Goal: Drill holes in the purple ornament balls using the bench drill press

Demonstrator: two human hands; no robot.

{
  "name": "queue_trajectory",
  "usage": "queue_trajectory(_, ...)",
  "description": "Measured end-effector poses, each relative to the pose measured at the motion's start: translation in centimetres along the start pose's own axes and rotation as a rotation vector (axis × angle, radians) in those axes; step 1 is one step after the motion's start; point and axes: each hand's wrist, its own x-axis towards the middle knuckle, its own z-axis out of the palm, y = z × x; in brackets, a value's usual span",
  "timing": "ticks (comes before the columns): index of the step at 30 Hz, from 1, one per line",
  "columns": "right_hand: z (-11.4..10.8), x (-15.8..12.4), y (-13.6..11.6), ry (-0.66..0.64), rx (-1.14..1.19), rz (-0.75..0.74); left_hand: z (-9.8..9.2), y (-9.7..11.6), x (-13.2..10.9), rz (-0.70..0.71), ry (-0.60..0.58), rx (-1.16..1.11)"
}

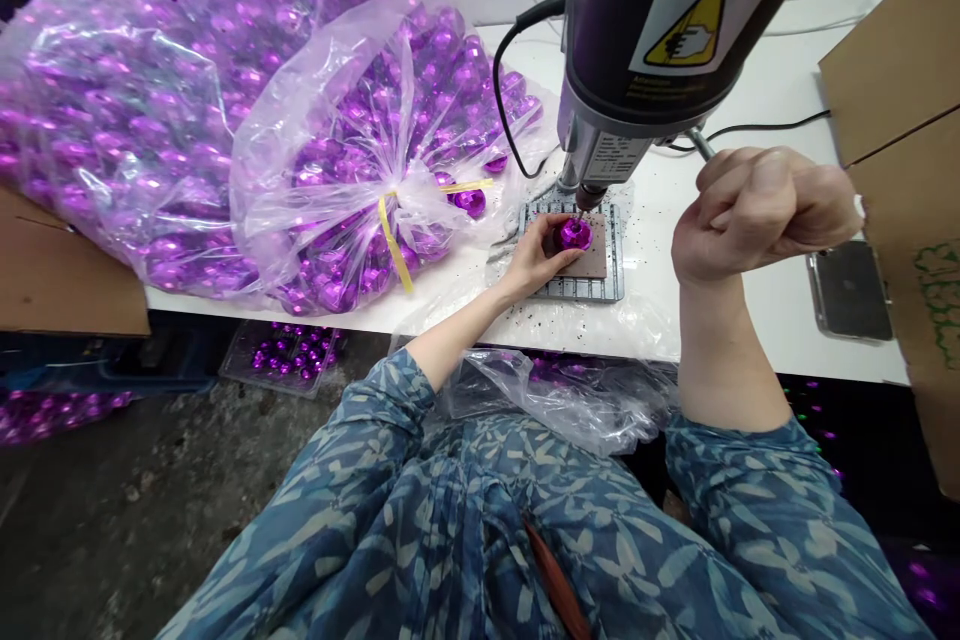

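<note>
My left hand (537,258) pinches a shiny purple faceted ball (576,234) between thumb and fingers. The ball rests on a brown board (594,264) on the slotted metal base (613,282) of a drill press (645,30). Right above the ball is the drill chuck (590,198); the bit's tip meets the ball's top or stands very close to it. My right hand (761,210) is closed around the press's lever (700,142), most of which its fingers hide.
Big clear bags of purple balls (150,100) fill the left side, one tied with yellow ribbon (394,245). Loose balls (470,202) lie beside it. Cardboard boxes (892,60) and a phone (850,290) are at right. A plastic tub (281,355) stands below the table edge.
</note>
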Motion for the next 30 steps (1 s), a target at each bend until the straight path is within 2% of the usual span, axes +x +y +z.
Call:
queue_trajectory(7,-0.9,-0.7,1.2,-0.013,-0.064,-0.020,0.2,-0.2,-0.1,-0.006,0.018,0.006)
queue_trajectory(11,-0.8,-0.8,0.3,-0.049,0.003,-0.006,0.2,0.0,-0.2,-0.025,0.012,0.005)
queue_trajectory(14,0.8,1.0,-1.4,-0.055,0.076,0.059,0.3,0.0,-0.1,-0.032,0.026,0.004)
queue_trajectory(18,4.4,5.4,-2.9,-0.083,0.116,0.219,0.7,0.4,0.1,-0.033,0.061,0.011)
queue_trajectory(20,5.9,7.3,-3.0,-0.128,0.100,0.384,0.7,1.4,-0.4,-0.013,0.138,0.110)
queue_trajectory(22,6.8,8.5,-2.8,-0.148,0.088,0.507,0.4,3.0,-1.9,0.028,0.204,0.261)
queue_trajectory(23,7.0,8.7,-2.7,-0.154,0.087,0.546,0.2,4.0,-3.1,0.058,0.176,0.334)
queue_trajectory(24,7.1,8.9,-2.5,-0.149,0.093,0.557,-0.1,5.1,-4.5,0.093,0.089,0.399)
queue_trajectory(28,6.4,8.7,-1.5,-0.153,0.115,0.536,-1.5,8.5,-10.6,0.231,-0.588,0.617)
queue_trajectory(29,6.0,8.7,-1.2,-0.169,0.115,0.521,-1.9,8.8,-11.4,0.239,-0.687,0.644)
queue_trajectory(30,5.7,8.6,-0.9,-0.193,0.108,0.512,-2.5,8.9,-11.6,0.230,-0.718,0.641)
